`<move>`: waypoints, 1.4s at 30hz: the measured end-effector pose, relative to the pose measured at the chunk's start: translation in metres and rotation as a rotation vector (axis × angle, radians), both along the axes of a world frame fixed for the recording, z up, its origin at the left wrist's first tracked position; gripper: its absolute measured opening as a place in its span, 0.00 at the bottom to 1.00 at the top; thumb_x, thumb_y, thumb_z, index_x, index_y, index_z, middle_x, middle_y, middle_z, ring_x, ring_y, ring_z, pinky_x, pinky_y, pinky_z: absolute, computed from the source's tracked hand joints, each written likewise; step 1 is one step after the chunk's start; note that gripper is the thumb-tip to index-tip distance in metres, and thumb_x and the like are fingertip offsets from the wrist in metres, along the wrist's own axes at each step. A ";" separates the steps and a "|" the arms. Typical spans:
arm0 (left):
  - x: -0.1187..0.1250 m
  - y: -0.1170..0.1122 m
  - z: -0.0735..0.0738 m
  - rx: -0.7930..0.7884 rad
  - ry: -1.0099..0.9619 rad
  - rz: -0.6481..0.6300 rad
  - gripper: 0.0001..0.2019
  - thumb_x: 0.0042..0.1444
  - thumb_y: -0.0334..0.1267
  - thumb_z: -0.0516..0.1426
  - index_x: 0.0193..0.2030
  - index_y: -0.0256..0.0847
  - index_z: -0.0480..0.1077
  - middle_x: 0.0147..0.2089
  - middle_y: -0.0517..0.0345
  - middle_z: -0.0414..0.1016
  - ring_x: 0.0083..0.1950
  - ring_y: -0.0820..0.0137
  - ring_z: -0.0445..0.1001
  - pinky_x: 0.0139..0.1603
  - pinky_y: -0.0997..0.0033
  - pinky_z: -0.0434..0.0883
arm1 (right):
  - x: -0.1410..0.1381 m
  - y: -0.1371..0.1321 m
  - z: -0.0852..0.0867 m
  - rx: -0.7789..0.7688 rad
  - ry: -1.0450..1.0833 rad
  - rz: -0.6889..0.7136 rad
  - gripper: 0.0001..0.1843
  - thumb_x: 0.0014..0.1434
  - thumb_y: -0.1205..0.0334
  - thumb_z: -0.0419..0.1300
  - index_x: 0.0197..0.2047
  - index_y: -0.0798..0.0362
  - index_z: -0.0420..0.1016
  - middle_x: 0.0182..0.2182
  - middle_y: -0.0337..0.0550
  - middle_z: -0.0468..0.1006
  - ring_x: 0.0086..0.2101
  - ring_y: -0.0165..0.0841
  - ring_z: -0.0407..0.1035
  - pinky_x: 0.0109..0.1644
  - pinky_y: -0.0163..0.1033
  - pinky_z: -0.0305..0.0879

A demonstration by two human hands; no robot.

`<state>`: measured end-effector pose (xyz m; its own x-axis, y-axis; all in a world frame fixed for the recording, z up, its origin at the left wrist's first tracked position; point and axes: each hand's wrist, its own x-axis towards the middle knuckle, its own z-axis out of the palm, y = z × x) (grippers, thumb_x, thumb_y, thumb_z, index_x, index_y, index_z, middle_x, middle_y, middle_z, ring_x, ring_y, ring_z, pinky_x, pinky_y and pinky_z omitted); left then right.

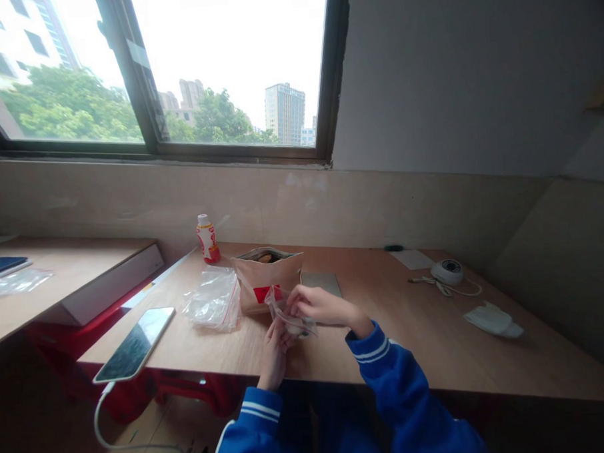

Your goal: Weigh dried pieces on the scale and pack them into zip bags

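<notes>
Blue sleeves (388, 376) with white stripes — tan paper bag (267, 279) with a red label — red-and-white bottle (207, 239).

No legible text, red-and-white bottle label (207, 240) too small; red patch (263, 293) on paper bag (254, 275) blurred

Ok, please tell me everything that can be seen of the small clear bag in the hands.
The small clear bag looks like thin, shiny, crinkled plastic. It is held tilted near the front edge of the table, in front of the brown paper bag. The left hand grips its lower part from below; the right hand pinches its upper side. Something small seems to lie inside, too blurred to name.
</notes>
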<state>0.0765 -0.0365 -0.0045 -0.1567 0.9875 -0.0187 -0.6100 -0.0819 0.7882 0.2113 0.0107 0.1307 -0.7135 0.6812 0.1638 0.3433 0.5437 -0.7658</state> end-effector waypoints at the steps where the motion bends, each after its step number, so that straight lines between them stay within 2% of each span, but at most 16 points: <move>1: 0.000 0.000 -0.001 -0.009 -0.012 0.007 0.21 0.52 0.49 0.60 0.49 0.38 0.72 0.48 0.46 0.78 0.46 0.62 0.77 0.46 0.65 0.72 | 0.000 0.001 -0.009 0.036 -0.084 -0.032 0.13 0.56 0.73 0.50 0.40 0.53 0.73 0.34 0.43 0.80 0.34 0.34 0.74 0.37 0.36 0.68; 3: 0.000 0.001 -0.002 -0.033 -0.041 0.018 0.20 0.51 0.48 0.61 0.46 0.38 0.73 0.45 0.47 0.78 0.44 0.64 0.77 0.45 0.68 0.72 | -0.002 0.003 -0.025 0.110 -0.202 -0.109 0.14 0.54 0.75 0.52 0.38 0.54 0.75 0.36 0.47 0.80 0.36 0.37 0.73 0.38 0.37 0.67; 5: 0.000 0.001 -0.003 -0.047 -0.044 0.021 0.19 0.51 0.48 0.61 0.45 0.37 0.73 0.43 0.48 0.79 0.41 0.65 0.77 0.43 0.68 0.72 | -0.005 0.003 -0.035 0.126 -0.254 -0.120 0.15 0.52 0.76 0.53 0.39 0.55 0.76 0.36 0.47 0.80 0.36 0.37 0.73 0.38 0.37 0.67; 7: 0.000 0.001 -0.003 -0.049 -0.040 0.006 0.19 0.52 0.49 0.61 0.45 0.37 0.73 0.41 0.48 0.79 0.39 0.65 0.77 0.42 0.68 0.72 | -0.007 0.001 -0.039 0.122 -0.266 -0.058 0.17 0.51 0.76 0.54 0.41 0.55 0.77 0.38 0.47 0.79 0.37 0.37 0.73 0.40 0.37 0.67; 12: 0.000 -0.001 0.000 -0.039 -0.002 -0.022 0.20 0.52 0.50 0.60 0.46 0.37 0.73 0.40 0.48 0.78 0.37 0.64 0.77 0.37 0.68 0.72 | -0.006 -0.002 -0.037 0.130 -0.299 0.015 0.20 0.47 0.73 0.61 0.45 0.53 0.77 0.52 0.51 0.73 0.47 0.41 0.69 0.51 0.41 0.66; 17: 0.001 -0.001 0.001 -0.043 -0.023 0.017 0.21 0.50 0.50 0.62 0.47 0.38 0.74 0.44 0.47 0.78 0.40 0.64 0.77 0.39 0.68 0.72 | -0.002 0.000 -0.035 0.171 -0.244 -0.015 0.13 0.47 0.75 0.60 0.36 0.53 0.79 0.43 0.47 0.77 0.44 0.39 0.70 0.47 0.39 0.67; 22: 0.003 -0.001 0.001 -0.084 -0.042 0.033 0.22 0.46 0.50 0.65 0.43 0.36 0.75 0.36 0.52 0.77 0.35 0.70 0.75 0.35 0.74 0.70 | 0.009 0.001 -0.033 0.043 -0.137 -0.075 0.10 0.52 0.74 0.58 0.34 0.54 0.77 0.32 0.42 0.79 0.33 0.33 0.73 0.36 0.34 0.67; 26: 0.004 0.000 -0.001 -0.083 -0.041 0.028 0.23 0.45 0.50 0.66 0.43 0.34 0.74 0.34 0.53 0.77 0.32 0.73 0.74 0.32 0.76 0.69 | 0.016 0.003 -0.034 -0.022 -0.135 -0.080 0.08 0.51 0.74 0.58 0.33 0.54 0.76 0.31 0.41 0.79 0.32 0.32 0.73 0.34 0.34 0.66; 30: 0.003 0.000 -0.002 -0.083 -0.031 0.029 0.24 0.47 0.52 0.64 0.45 0.35 0.74 0.36 0.51 0.78 0.34 0.70 0.75 0.34 0.74 0.70 | 0.019 0.005 -0.032 -0.097 -0.062 -0.077 0.04 0.53 0.69 0.61 0.34 0.55 0.74 0.32 0.41 0.79 0.33 0.33 0.73 0.36 0.35 0.68; 33: 0.003 -0.001 0.001 -0.067 -0.021 0.008 0.26 0.49 0.53 0.61 0.49 0.36 0.74 0.41 0.47 0.79 0.39 0.65 0.77 0.38 0.69 0.72 | 0.025 0.003 -0.022 -0.171 0.110 -0.068 0.08 0.55 0.62 0.62 0.38 0.55 0.73 0.36 0.43 0.78 0.37 0.34 0.73 0.41 0.38 0.70; 36: 0.002 -0.002 0.004 -0.053 -0.014 -0.018 0.27 0.50 0.53 0.61 0.51 0.36 0.73 0.45 0.43 0.78 0.45 0.59 0.77 0.43 0.64 0.73 | 0.030 -0.003 -0.002 -0.211 0.258 -0.042 0.15 0.56 0.57 0.62 0.45 0.54 0.72 0.42 0.45 0.77 0.42 0.35 0.73 0.46 0.40 0.71; 39: 0.001 -0.002 0.003 -0.057 -0.008 -0.037 0.26 0.50 0.54 0.61 0.51 0.37 0.73 0.47 0.42 0.78 0.50 0.55 0.75 0.46 0.60 0.73 | 0.022 -0.006 0.025 -0.162 0.402 -0.046 0.18 0.59 0.55 0.59 0.51 0.53 0.72 0.48 0.46 0.76 0.46 0.35 0.72 0.49 0.41 0.70; 42: 0.000 -0.001 0.000 -0.054 -0.010 -0.031 0.25 0.50 0.53 0.61 0.49 0.39 0.75 0.48 0.44 0.78 0.53 0.55 0.74 0.50 0.59 0.72 | -0.003 -0.002 0.051 -0.024 0.603 -0.106 0.18 0.61 0.53 0.56 0.52 0.51 0.72 0.49 0.46 0.76 0.47 0.35 0.72 0.50 0.41 0.70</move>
